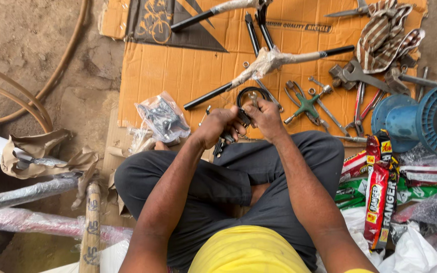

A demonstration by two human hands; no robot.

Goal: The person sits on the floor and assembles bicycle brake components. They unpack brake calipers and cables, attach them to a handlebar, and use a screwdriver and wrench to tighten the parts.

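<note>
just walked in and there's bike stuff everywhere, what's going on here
A person sits cross-legged on the ground, both hands together over a small black part. The left hand grips it while the right hand works on it, just above a black cable loop. In front lies flattened cardboard carrying wrapped handlebars, a cross wrench and pliers. A blue spool sits to the right, a plastic bag of parts to the left.

We wear a bright yellow shirt (251, 250), plain, without markings, and dark grey trousers (213, 182) of smooth cloth that creases over the knees. Our forearms are bare, and neither our left hand (218, 126) nor right hand (268, 117) is gloved.
</note>
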